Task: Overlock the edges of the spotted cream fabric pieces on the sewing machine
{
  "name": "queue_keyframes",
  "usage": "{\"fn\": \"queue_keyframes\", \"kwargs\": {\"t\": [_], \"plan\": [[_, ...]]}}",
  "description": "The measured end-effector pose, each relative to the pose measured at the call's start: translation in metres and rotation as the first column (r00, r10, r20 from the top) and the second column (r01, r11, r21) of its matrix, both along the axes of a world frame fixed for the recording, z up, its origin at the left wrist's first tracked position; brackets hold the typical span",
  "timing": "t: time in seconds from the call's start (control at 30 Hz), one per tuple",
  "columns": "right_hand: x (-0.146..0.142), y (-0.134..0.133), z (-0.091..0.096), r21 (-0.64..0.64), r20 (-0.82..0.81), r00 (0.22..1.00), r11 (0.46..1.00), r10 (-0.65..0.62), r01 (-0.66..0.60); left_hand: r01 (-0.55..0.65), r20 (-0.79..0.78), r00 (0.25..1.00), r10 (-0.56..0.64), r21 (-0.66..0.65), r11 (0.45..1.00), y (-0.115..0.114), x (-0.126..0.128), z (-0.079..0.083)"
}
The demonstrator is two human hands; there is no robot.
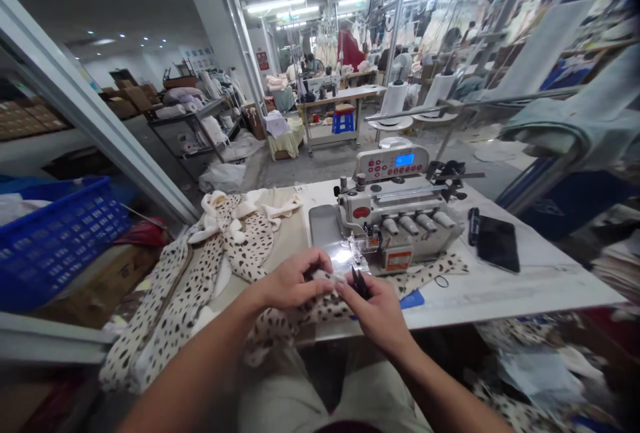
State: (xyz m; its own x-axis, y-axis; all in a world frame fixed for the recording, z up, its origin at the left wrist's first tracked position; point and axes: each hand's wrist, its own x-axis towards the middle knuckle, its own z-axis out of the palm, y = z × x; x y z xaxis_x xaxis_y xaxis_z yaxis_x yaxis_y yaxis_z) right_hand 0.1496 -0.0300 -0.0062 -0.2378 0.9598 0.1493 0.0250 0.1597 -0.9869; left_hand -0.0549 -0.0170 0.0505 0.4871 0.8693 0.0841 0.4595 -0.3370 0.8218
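My left hand (295, 279) is closed on an edge of cream fabric with dark spots (330, 306), just in front of the sewing machine (395, 219). Close beside it, my right hand (377, 306) pinches the same edge between thumb and finger. Small black thread snips (359, 283) sit in the right palm, their points upward. The fabric hangs over the table's front edge toward my lap, and a strip of it runs right along the machine's base. Under the machine's lamp, the needle area glows brightly. The fingers hide the exact edge being held.
More spotted garment pieces (200, 286) are heaped at the left of the table (540, 286). A dark tablet (497, 243) lies on the right, near a small black ring (441, 281). A blue basket (65, 233) stands far left. Thread cones (395, 99) rise behind the machine.
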Motion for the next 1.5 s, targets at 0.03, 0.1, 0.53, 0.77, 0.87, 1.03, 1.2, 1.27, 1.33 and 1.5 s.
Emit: {"fn": "queue_keyframes", "kwargs": {"t": [0.03, 0.1, 0.53, 0.77, 0.87, 1.03, 1.2, 1.27, 1.33, 1.5], "plan": [[0.000, -0.001, -0.003, -0.004, -0.008, 1.000, 1.000, -0.011, 0.011, 0.023, -0.019, 1.000, -0.023, 0.003, 1.000, 0.002, 0.000, 0.002], [-0.002, -0.003, -0.008, -0.010, -0.058, 0.997, 0.999, -0.053, 0.052, 0.062, -0.039, 0.997, -0.062, 0.000, 0.998, 0.005, 0.000, 0.004], [0.000, -0.006, 0.001, 0.119, -0.033, 0.999, 0.993, 0.032, -0.028, -0.146, 0.184, 0.970, 0.159, -0.087, 0.986, -0.003, 0.012, -0.007], [-0.001, -0.003, 0.007, 0.137, 0.104, 0.992, 0.989, -0.067, 0.053, -0.195, 0.105, 0.975, 0.196, -0.017, 0.981, -0.004, 0.010, -0.011], [-0.002, -0.002, 0.008, 0.052, 0.119, 0.992, 0.998, -0.051, 0.045, -0.203, 0.105, 0.973, 0.205, -0.024, 0.979, -0.005, 0.009, -0.011], [-0.003, 0.000, 0.007, -0.022, 0.122, 0.992, 0.999, -0.040, 0.043, -0.221, 0.110, 0.969, 0.221, -0.010, 0.975, -0.006, 0.010, -0.009], [-0.003, 0.001, 0.007, -0.024, 0.104, 0.993, 0.998, -0.060, 0.063, -0.243, 0.122, 0.965, 0.233, 0.079, 0.967, -0.008, 0.014, -0.012], [-0.003, 0.000, 0.008, -0.025, 0.089, 0.993, 0.996, -0.079, 0.081, -0.267, 0.147, 0.956, 0.253, 0.083, 0.960, -0.008, 0.016, -0.017], [-0.004, -0.002, 0.007, -0.027, 0.070, 0.991, 0.993, -0.110, 0.112, -0.301, 0.162, 0.944, 0.288, 0.065, 0.951, -0.008, 0.018, -0.022], [-0.003, -0.003, 0.002, -0.150, -0.107, 0.983, 0.980, -0.148, 0.131, -0.288, 0.142, 0.952, 0.273, 0.098, 0.953, -0.006, 0.022, -0.019]]}}
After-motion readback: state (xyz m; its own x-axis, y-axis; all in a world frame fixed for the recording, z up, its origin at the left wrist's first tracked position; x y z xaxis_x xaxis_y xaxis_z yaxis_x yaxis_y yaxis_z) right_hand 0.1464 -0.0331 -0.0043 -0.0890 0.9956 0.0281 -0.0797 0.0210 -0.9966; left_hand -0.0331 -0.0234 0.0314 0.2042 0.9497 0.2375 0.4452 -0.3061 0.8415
